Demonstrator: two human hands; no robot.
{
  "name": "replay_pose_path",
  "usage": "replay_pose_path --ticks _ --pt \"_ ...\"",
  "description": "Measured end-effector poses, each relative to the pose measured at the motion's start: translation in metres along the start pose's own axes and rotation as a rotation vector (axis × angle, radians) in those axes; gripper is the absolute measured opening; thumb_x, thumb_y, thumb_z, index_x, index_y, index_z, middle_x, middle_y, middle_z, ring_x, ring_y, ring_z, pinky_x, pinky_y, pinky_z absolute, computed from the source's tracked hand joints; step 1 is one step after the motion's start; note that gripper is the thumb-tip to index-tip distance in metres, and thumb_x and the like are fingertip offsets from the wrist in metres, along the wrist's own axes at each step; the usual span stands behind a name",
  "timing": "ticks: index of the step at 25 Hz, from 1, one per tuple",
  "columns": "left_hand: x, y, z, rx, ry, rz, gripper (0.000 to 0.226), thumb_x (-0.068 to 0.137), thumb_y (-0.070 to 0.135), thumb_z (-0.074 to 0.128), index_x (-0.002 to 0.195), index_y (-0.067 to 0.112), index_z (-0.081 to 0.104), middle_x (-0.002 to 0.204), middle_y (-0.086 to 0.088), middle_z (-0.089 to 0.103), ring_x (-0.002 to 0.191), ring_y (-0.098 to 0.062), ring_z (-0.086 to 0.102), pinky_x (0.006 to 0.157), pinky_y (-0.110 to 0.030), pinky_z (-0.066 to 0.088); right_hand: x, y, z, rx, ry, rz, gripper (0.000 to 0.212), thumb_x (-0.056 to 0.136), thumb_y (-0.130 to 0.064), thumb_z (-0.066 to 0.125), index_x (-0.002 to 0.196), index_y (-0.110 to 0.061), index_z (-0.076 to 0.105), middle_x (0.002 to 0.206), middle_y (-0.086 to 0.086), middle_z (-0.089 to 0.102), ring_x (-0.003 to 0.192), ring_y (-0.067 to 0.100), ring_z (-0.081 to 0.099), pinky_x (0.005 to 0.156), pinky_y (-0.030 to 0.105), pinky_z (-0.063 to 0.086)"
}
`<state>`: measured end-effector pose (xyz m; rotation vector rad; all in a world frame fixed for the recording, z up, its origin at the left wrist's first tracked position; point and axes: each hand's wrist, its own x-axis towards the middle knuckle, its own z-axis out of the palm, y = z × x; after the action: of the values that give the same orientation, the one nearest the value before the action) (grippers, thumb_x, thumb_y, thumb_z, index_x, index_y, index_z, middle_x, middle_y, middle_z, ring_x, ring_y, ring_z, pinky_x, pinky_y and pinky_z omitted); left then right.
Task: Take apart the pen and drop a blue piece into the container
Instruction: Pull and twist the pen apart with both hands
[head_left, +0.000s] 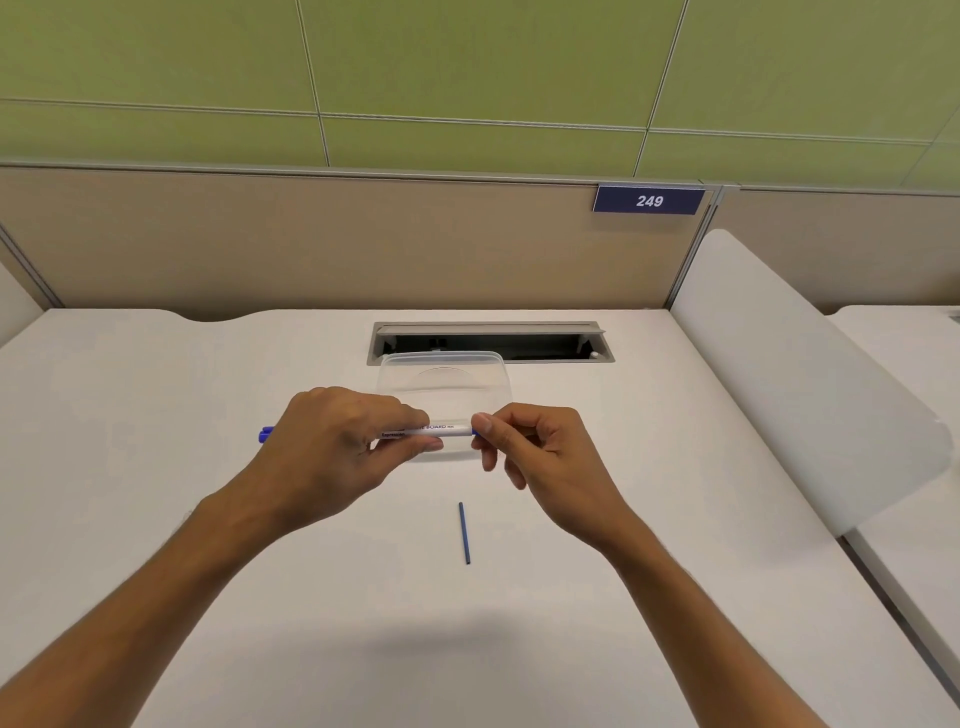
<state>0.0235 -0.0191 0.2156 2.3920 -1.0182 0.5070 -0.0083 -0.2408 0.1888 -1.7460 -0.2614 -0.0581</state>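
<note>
left hand (332, 441) & right hand (540, 452) pinch pen (431, 432) ends, held level over clear container (441, 374) nr tabletop (208, 415) far edge; blue rod (464, 532) mid-tabletop.

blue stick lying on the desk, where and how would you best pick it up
Probably at its middle, from straight above. The blue stick lies flat on the white desk, thin and straight, with bare desk around it. Thumb and forefinger could close across its narrow width. Both hands are busy with the pen.

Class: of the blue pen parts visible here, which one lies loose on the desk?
The thin blue rod, alone on the desk nearer the person; the blue end remains on the held pen.
</note>
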Motion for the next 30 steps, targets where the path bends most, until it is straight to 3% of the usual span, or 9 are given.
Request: replay_pose_path --ticks 3,8,10,13,21,23,27,30 --pt "-0.001 -0.003 0.001 -0.069 -0.023 -0.051 0.028 0.086 0.048 0.057 0.086 0.026 0.074 0.058 0.011 0.057 0.050 -0.011 0.040 0.045 -0.034 0.040 -0.001 -0.001 -0.004 -0.016 -0.010 -0.038 0.013 0.093 -0.023 0.068 0.085 -0.015 0.074 0.068 -0.006 0.071 0.044 0.003 0.043 0.048 0.007 0.033" --pt "-0.001 -0.002 0.002 -0.072 -0.013 -0.051 0.027 0.085 0.047 0.058 0.085 0.025 0.074 0.058 0.013 0.058 0.053 -0.013 0.039 0.046 -0.031 0.038 -0.002 0.002 -0.006 -0.053 0.045 -0.042 0.002 0.087 -0.022 0.075 0.088 -0.022 0.077 0.074 -0.007 0.075 0.054 0.019 0.037 0.050 0.019 0.032" --pt "0.000 0.001 0.002 -0.022 -0.013 -0.025 0.030 0.086 0.047 0.054 0.085 0.025 0.074 0.059 0.011 0.059 0.050 -0.012 0.038 0.044 -0.030 0.039 -0.003 0.004 -0.003 -0.044 0.089 -0.020 0.007 0.087 -0.028 0.073 0.085 -0.023 0.076 0.074 -0.006 0.075 0.056 0.021 0.041 0.052 0.023 0.034" --pt "0.000 0.005 0.003 0.034 -0.031 -0.011 0.029 0.087 0.045 0.054 0.084 0.024 0.073 0.059 0.009 0.060 0.048 -0.013 0.039 0.042 -0.033 0.041 -0.003 0.006 0.002 -0.083 0.110 0.004 0.030 0.092 -0.040 0.062 0.074 -0.019 0.072 0.066 -0.003 0.070 0.049 0.009 0.040 0.050 0.018 0.034" --pt "0.001 0.010 0.003 0.031 -0.078 -0.035 0.020 0.087 0.039 0.057 0.086 0.024 0.070 0.064 0.010 0.061 0.051 -0.013 0.043 0.046 -0.031 0.039 -0.002 0.006 0.007 -0.076 0.065 0.014 0.042 0.102 -0.030 0.050 0.065 -0.015 0.060 0.058 -0.002 0.056 0.049 0.014 0.047 0.051 0.018 0.041" --pt "0.000 0.013 0.005 0.046 -0.097 -0.023 0.021 0.090 0.039 0.053 0.094 0.026 0.068 0.069 0.011 0.063 0.053 -0.011 0.044 0.046 -0.033 0.043 -0.002 0.007 0.010 -0.073 0.063 0.008 0.044 0.103 -0.033 0.046 0.064 -0.013 0.055 0.058 -0.001 0.052 0.050 0.013 0.045 0.051 0.019 0.040" --pt "-0.003 0.018 0.008 0.049 -0.120 -0.003 0.031 0.091 0.035 0.050 0.115 0.024 0.066 0.087 0.008 0.072 0.062 -0.017 0.059 0.053 -0.038 0.052 -0.003 0.011 0.020 -0.044 0.087 0.014 0.045 0.105 -0.034 0.040 0.063 -0.017 0.045 0.057 -0.005 0.039 0.055 0.016 0.035 0.051 0.040 0.034" --pt "-0.001 0.021 0.008 0.012 -0.144 -0.011 0.038 0.093 0.041 0.045 0.124 0.026 0.061 0.097 0.009 0.073 0.070 -0.017 0.063 0.058 -0.037 0.054 -0.004 0.013 0.022 -0.087 0.098 -0.023 0.044 0.106 -0.033 0.038 0.065 -0.016 0.043 0.057 -0.009 0.036 0.054 0.013 0.031 0.052 0.040 0.031"
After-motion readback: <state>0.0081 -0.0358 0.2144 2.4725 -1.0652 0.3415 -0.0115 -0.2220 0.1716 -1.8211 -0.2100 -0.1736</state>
